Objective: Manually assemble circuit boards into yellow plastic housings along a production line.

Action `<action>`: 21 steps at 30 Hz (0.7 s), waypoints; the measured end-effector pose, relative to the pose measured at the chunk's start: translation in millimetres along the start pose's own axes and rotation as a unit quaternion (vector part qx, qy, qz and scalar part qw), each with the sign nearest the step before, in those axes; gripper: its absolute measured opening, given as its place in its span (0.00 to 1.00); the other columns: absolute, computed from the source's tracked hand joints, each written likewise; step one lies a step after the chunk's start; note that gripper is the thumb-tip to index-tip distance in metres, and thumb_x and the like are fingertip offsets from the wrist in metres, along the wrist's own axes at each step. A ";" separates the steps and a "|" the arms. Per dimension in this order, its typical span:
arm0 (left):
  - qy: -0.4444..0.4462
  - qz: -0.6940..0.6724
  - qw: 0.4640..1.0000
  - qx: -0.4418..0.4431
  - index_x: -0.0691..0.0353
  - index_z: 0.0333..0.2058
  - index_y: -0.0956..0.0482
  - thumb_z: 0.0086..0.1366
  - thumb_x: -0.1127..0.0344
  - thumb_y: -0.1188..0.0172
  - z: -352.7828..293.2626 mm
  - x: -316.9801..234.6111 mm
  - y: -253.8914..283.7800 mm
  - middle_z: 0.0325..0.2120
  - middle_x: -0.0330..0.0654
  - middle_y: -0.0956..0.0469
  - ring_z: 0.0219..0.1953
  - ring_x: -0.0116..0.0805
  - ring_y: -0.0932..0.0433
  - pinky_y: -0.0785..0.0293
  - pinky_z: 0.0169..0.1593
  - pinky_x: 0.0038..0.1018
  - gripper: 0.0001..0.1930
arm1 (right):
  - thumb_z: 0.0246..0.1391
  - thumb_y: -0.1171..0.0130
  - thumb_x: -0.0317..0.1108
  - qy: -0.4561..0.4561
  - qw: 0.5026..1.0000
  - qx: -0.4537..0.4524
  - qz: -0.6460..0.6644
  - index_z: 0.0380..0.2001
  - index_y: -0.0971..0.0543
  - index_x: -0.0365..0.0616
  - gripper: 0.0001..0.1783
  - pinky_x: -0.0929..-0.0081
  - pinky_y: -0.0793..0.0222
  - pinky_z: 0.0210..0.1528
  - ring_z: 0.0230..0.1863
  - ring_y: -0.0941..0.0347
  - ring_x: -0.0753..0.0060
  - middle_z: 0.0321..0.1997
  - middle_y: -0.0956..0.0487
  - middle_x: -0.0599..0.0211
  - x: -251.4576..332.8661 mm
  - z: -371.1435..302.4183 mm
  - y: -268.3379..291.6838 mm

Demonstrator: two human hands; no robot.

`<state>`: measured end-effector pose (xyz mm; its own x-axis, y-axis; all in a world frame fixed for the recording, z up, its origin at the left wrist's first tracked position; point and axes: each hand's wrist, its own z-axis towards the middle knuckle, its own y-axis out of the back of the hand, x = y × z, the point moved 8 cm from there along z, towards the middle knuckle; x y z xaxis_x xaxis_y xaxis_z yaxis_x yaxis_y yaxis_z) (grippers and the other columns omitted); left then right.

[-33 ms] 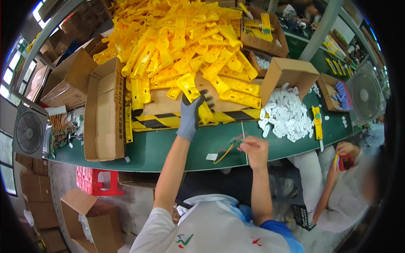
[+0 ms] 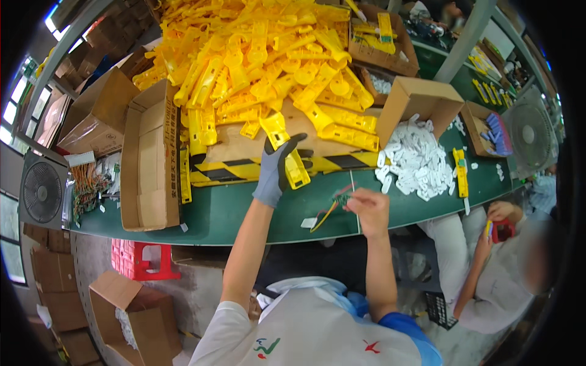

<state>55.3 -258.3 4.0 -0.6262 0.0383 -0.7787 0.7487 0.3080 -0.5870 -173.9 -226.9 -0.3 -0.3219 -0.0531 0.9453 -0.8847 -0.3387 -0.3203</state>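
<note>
My left hand [image 2: 274,169], in a grey glove with dark fingers, is closed round a long yellow plastic housing [image 2: 295,170], tilted with its hollow side partly showing. It is just in front of a big heap of similar yellow housings [image 2: 256,55]. My bare right hand [image 2: 370,208] pinches a small green circuit board [image 2: 342,199] above the green table. Red and yellow wires [image 2: 324,218] run from the board, and a small white piece [image 2: 309,223] is at their lower end.
White plastic parts [image 2: 415,161] spill from a cardboard box [image 2: 421,100] on the right. A long open carton [image 2: 146,165] and a wire bundle [image 2: 85,189] are at left. Black-and-yellow tape [image 2: 232,174] edges the heap's wooden board. A co-worker [image 2: 488,274] sits at right.
My left hand has drawn the yellow housing slightly nearer and away from the heap. The right hand with the circuit board has hardly moved.
</note>
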 end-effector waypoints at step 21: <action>0.107 0.019 0.993 0.048 0.63 0.46 0.28 0.74 0.44 0.59 -73.4 75.8 25.6 0.29 0.50 0.20 0.24 0.40 0.19 0.20 0.27 0.32 0.25 | 0.54 0.34 0.26 -0.100 0.980 0.117 -0.123 0.38 0.17 0.34 0.08 0.84 0.27 0.37 0.32 0.24 0.83 0.33 0.17 0.69 -38.8 60.0 -56.6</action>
<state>11.1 -177.7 -53.8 -0.6208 0.2534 -0.7418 0.7839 0.2102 -0.5842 -91.1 -262.1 -15.2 -0.0153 -0.1176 0.9929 -0.8178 -0.5698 -0.0801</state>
